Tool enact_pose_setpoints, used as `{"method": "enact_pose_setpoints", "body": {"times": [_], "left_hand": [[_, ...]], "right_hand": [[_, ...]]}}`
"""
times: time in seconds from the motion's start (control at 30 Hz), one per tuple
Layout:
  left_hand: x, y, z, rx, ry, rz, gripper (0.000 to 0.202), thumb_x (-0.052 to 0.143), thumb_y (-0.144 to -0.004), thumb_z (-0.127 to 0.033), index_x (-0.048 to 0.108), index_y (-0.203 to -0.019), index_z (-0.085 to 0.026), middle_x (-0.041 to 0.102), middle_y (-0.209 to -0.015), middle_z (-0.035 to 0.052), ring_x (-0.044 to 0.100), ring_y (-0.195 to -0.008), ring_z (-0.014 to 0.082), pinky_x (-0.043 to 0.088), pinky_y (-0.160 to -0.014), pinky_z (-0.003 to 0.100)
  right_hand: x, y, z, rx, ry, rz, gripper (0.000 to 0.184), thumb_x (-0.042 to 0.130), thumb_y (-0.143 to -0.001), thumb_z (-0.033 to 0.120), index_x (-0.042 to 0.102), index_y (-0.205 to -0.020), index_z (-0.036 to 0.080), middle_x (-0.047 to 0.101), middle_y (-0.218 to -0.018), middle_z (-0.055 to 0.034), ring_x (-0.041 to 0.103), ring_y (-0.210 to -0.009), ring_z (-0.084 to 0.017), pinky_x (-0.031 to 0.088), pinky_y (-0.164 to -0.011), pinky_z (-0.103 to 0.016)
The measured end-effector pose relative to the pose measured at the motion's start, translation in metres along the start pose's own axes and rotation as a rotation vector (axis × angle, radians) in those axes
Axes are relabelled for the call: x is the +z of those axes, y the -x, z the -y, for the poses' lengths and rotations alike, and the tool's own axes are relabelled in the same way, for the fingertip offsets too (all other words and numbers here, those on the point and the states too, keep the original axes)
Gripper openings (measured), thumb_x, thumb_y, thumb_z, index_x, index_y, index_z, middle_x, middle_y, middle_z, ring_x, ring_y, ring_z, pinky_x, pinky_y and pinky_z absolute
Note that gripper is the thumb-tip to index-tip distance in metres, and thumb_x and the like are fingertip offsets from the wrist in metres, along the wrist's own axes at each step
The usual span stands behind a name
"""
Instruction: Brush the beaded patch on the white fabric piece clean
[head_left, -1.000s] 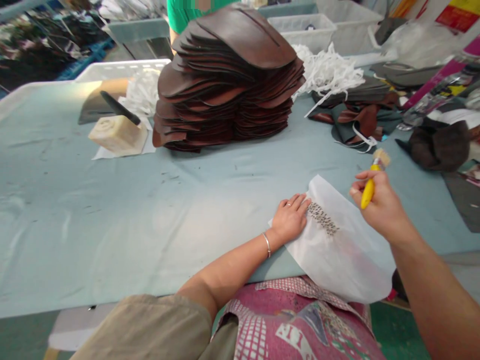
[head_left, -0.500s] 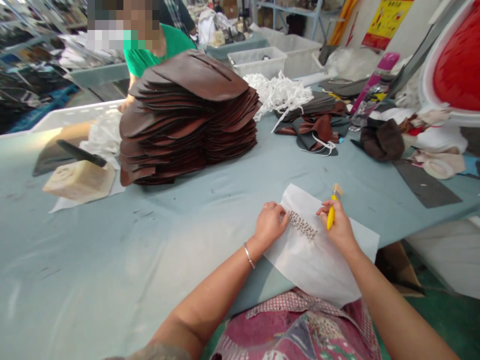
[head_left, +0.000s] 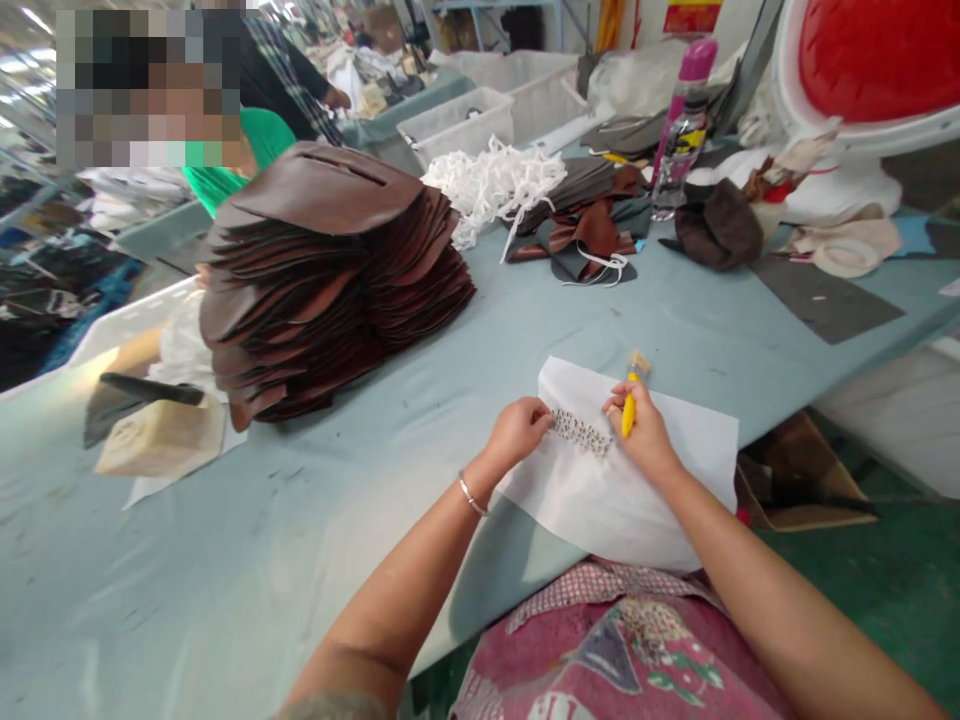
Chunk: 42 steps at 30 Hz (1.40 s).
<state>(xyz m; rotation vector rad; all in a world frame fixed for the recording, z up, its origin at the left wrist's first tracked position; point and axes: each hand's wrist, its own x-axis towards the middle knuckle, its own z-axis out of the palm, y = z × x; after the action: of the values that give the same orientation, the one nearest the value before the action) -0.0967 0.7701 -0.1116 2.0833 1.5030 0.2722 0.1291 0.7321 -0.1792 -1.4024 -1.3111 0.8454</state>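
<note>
A yellow-handled brush (head_left: 628, 410), pink checked apron (head_left: 615, 650).

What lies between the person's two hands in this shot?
In the head view, a band of small metallic studs sits on the white sheet between the left hand and the right hand.

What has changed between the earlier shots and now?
The right hand has moved left over the white sheet, still gripping the yellow-handled brush, to just beside the row of small metallic studs. The left hand, flat before, now curls its fingers at the row's other end. The stacked leather pieces stayed put.
</note>
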Motion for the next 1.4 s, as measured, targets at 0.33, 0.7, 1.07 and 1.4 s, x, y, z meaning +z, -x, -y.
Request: {"method": "enact_pose_setpoints", "body": {"times": [0.33,0.7,1.07,1.4], "left_hand": [[-0.003,0.004,-0.015,0.393,-0.041,-0.018,0.011,0.054,-0.094,-0.019,0.065,-0.094,-0.021,0.064,-0.101,0.0065,0.06,-0.094,0.0202,0.049,-0.086,0.033],[0.0,-0.004,-0.038,0.506,-0.3,0.162,0.011,0.053,-0.096,-0.02,0.063,-0.091,-0.021,0.062,-0.096,0.005,0.057,-0.092,0.0205,0.047,-0.081,0.032],[-0.003,-0.018,-0.044,0.558,-0.33,0.243,0.012,0.049,-0.093,-0.017,0.057,-0.085,-0.02,0.059,-0.089,0.0056,0.054,-0.083,0.0204,0.046,-0.077,0.033],[-0.003,-0.016,-0.04,0.496,-0.051,0.192,0.011,0.051,-0.089,-0.02,0.051,-0.078,-0.021,0.056,-0.081,0.0035,0.053,-0.077,0.0182,0.044,-0.071,0.031]], "right_hand": [[-0.002,0.0,0.003,0.025,0.022,-0.006,0.024,0.058,-0.087,0.034,0.051,-0.108,0.025,0.066,-0.088,-0.0022,0.065,-0.076,-0.019,0.051,-0.069,-0.029],[-0.003,0.002,0.003,-0.04,0.082,-0.006,0.027,0.052,-0.084,0.019,0.05,-0.11,0.025,0.064,-0.086,-0.0009,0.065,-0.077,-0.019,0.048,-0.069,-0.027],[0.0,0.001,0.001,-0.087,0.152,0.02,0.03,0.047,-0.084,0.01,0.048,-0.11,0.025,0.061,-0.086,-0.001,0.062,-0.078,-0.019,0.046,-0.073,-0.03],[-0.002,0.003,0.001,-0.085,0.159,0.051,0.051,0.045,-0.07,-0.005,0.046,-0.111,0.027,0.058,-0.089,0.0004,0.059,-0.081,-0.019,0.047,-0.077,-0.03]]}}
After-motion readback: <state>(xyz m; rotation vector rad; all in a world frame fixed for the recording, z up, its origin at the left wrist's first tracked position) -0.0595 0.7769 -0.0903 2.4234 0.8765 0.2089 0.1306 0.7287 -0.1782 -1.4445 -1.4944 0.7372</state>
